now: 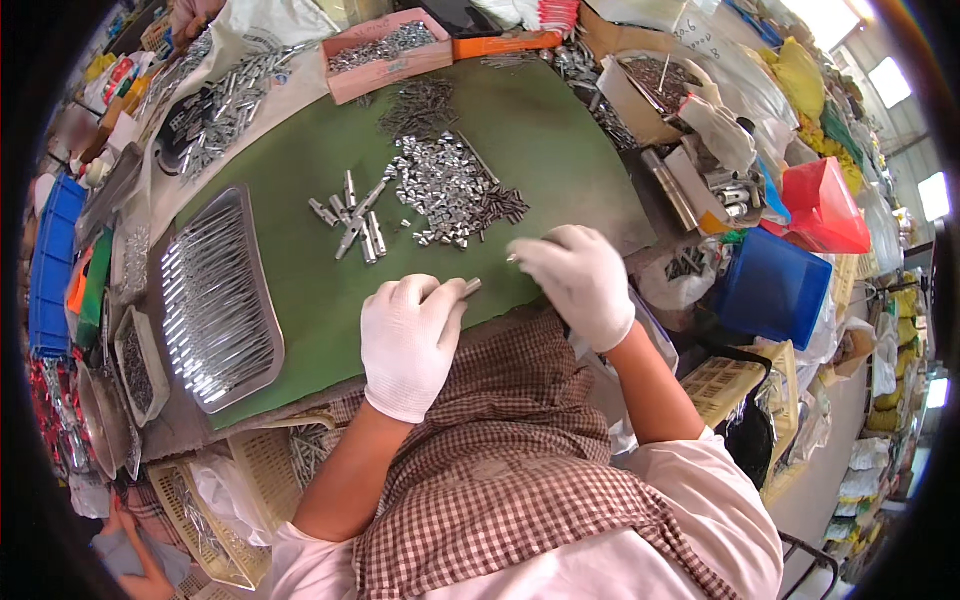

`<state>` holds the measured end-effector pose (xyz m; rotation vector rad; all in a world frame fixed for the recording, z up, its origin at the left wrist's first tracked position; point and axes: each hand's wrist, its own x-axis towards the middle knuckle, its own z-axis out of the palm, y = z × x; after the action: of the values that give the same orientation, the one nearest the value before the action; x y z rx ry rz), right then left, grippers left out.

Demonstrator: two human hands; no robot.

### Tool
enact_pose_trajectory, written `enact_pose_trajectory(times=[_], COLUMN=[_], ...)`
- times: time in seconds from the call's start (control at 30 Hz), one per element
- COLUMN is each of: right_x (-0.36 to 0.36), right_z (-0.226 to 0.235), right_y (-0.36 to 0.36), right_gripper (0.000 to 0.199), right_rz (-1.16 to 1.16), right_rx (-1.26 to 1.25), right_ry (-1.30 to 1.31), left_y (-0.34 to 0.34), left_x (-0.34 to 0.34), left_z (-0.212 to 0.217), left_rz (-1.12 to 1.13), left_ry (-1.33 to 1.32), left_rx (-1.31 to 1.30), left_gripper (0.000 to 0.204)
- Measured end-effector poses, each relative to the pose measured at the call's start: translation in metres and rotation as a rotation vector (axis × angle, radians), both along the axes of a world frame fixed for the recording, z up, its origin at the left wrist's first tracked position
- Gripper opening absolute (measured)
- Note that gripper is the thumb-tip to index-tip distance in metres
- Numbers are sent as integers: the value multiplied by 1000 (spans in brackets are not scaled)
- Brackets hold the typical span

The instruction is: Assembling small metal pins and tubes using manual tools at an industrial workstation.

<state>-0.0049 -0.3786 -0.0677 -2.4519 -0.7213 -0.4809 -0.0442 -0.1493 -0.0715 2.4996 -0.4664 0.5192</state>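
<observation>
My left hand (408, 340), in a white glove, is closed around a small metal tube (470, 287) whose end sticks out toward the right. My right hand (578, 280), also gloved, pinches a tiny metal piece (512, 258) just right of that tube's tip. Both hands hover over the near edge of a green mat (300, 290). Beyond them lies a heap of small shiny metal parts (445, 185), a smaller dark heap (420, 105) farther back, and several loose metal tubes (352, 215) to the left.
A metal tray (215, 300) lined with rows of tubes sits at the mat's left. A pink box (385, 55) of parts stands at the back. A blue bin (772, 290), a red bag (825, 205) and cardboard boxes (650, 95) crowd the right. Woven baskets (230, 500) sit below left.
</observation>
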Motion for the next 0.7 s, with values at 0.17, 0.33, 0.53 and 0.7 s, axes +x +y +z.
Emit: enact_pose_trajectory(times=[0.17,0.33,0.53,0.7], right_x=[-6,-4,-1,1], right_z=[-5,-5,-8,-11], right_y=[2,9,13,16], right_gripper=[27,22,22,16], right_rz=[69,91,69,105], right_rx=[-48,-31,4,25], right_ry=[35,26,19,45], left_y=[-2,-1,1,1], left_x=[5,5,5,5], left_z=[-3,-3,-3,-4], left_rz=[-3,-14,-32,-32], left_ry=[25,12,22,25], left_rx=[-3,-16,3,21], left_gripper=[15,14,17,19])
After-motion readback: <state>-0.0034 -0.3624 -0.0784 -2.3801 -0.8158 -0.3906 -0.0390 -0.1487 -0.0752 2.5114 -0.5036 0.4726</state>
